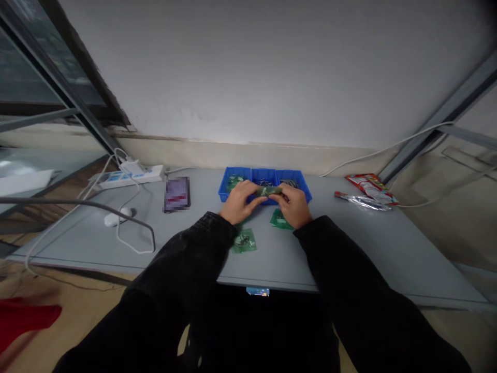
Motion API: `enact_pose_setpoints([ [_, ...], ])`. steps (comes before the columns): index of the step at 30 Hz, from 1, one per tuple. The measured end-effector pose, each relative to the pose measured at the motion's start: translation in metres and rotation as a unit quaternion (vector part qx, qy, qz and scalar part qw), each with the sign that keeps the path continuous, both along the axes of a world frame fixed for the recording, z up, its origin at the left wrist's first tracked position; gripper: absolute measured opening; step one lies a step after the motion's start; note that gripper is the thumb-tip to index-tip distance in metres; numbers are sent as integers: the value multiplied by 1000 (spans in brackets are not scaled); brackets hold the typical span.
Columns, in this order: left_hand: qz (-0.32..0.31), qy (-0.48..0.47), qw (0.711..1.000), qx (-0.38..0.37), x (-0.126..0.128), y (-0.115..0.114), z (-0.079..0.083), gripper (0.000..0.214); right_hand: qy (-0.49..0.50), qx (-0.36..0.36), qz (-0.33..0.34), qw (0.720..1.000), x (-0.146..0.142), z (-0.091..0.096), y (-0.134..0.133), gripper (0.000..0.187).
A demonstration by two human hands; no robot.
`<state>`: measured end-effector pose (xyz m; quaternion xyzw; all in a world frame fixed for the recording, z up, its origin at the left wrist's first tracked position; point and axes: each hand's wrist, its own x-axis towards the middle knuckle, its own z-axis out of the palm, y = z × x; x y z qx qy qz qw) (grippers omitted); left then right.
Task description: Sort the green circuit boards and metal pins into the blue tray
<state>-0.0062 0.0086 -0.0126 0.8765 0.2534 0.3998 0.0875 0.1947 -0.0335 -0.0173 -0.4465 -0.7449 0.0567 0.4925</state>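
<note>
Between my two hands, just in front of the blue divided bin [265, 169], is a small green plastic bag [268, 191]. The fingers of my left hand [241, 201] pinch its left end, and my right hand [294, 205] grips the right end. The bin's left compartment holds green bags [234, 180]; small metal parts [265, 183] lie in the middle one and longer metal pieces [289, 183] in the right one. A filled green bag [245, 241] lies on the table below my left hand. Another green bag [280, 219] is partly covered by my right hand.
At the left stand a white power strip [132, 177] with cables, a white mouse-like device [117, 217] and a purple box [176, 194]. Red and silver snack packets [368, 191] lie at the right. A wall rises behind the grey table [349, 248].
</note>
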Motion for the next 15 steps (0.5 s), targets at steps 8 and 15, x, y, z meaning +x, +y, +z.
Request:
enact_pose_setpoints([
  [8, -9, -10, 1000, 20, -1, 2, -2, 24, -36, -8, 36, 999, -3, -7, 1, 15],
  [15, -9, -8, 1000, 5, 0, 0, -1, 28, -51, -1, 40, 998, 1, -5, 3, 21],
])
